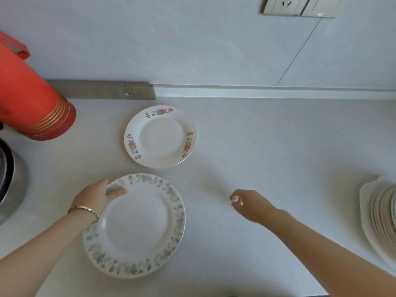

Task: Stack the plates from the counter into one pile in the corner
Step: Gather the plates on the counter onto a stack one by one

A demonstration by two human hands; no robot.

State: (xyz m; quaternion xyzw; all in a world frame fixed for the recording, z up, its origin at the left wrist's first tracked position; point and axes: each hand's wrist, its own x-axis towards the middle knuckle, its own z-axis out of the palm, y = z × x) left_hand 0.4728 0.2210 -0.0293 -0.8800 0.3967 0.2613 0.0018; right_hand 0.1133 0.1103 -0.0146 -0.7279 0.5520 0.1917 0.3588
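Head view, looking down on a pale, faintly speckled tabletop (278,146) that meets a plain white wall (171,39).

- Back edge: a white upstand runs along the wall; a grey strip (102,90) covers its left part. A socket (282,5) and a switch (321,6) sit high on the wall, right of centre.
- Your left hand (100,196), bracelet (84,210) on the wrist, grips the blue-flowered plate (135,225) at its far-left rim, thumb on top. Whether the plate lies flat or is raised is not clear.
- Pink-flowered plate (160,137) lies flat just beyond it, apart from it, near the back edge.
- Your right hand (250,205) hangs over bare tabletop right of the blue-flowered plate, fingers loosely curled, holding nothing.
- Pile of white plates (381,217) at the right edge, partly out of frame.
- Far left: a red flask (27,99) and a metal pot (10,179) nearer you.
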